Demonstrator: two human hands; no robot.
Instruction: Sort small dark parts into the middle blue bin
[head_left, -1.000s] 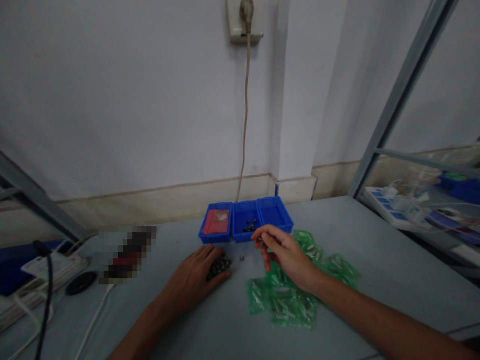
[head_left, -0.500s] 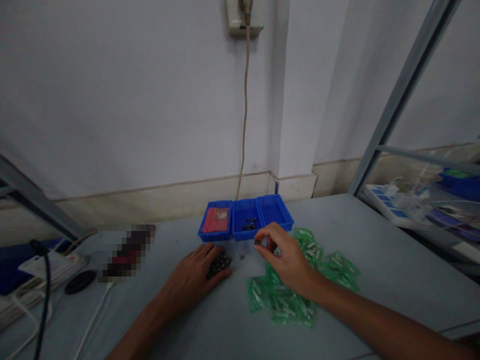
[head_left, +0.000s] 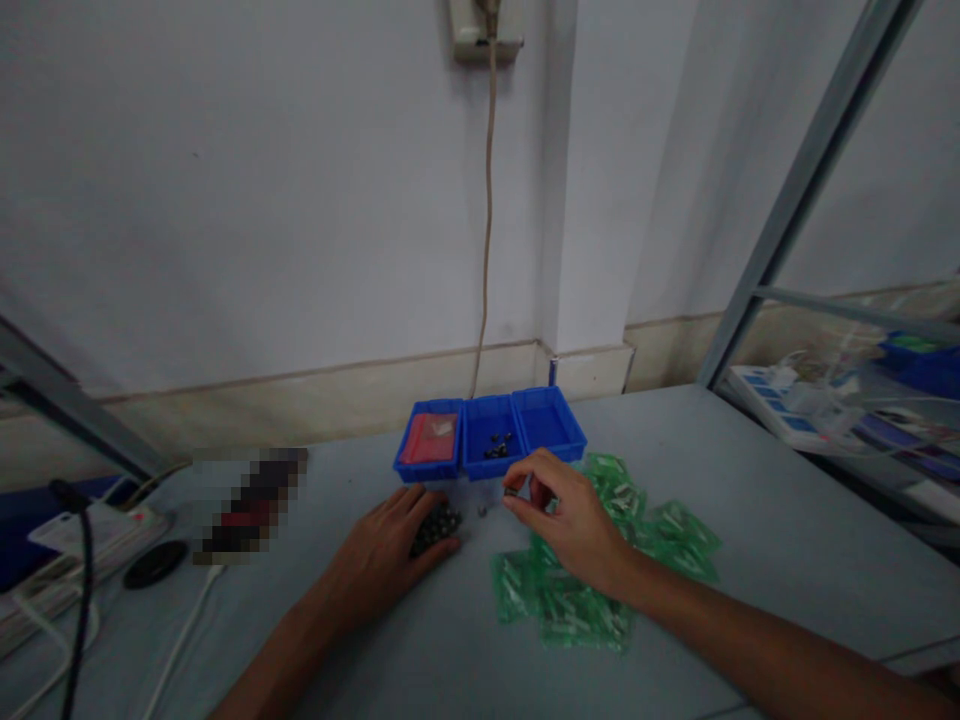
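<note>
My left hand [head_left: 390, 535] rests on the table, thumb and fingers apart, curved around a heap of small dark metal parts [head_left: 436, 527]. My right hand [head_left: 566, 510] is raised in front of the blue bins, thumb and forefinger pinching one small metal part [head_left: 511, 491] whose exact kind is too small to tell. A single loose metal part [head_left: 482, 511] lies on the table between the hands. The middle blue bin [head_left: 480, 420] contains several small metal parts. Under and beside my right wrist are green plastic packets [head_left: 585, 610] with silvery pieces inside.
The left blue bin [head_left: 401, 460] contains a red bag [head_left: 431, 440]; the right blue bin [head_left: 577, 440] adjoins the middle one. On the left are a blurred-out device [head_left: 251, 505] with a white cable and a black disc [head_left: 155, 565]. A power strip [head_left: 776, 405] stands at far right.
My right hand, still pinching the small metal part, has shifted slightly left and down. My left hand stays around the heap. The camera view has moved a little.
</note>
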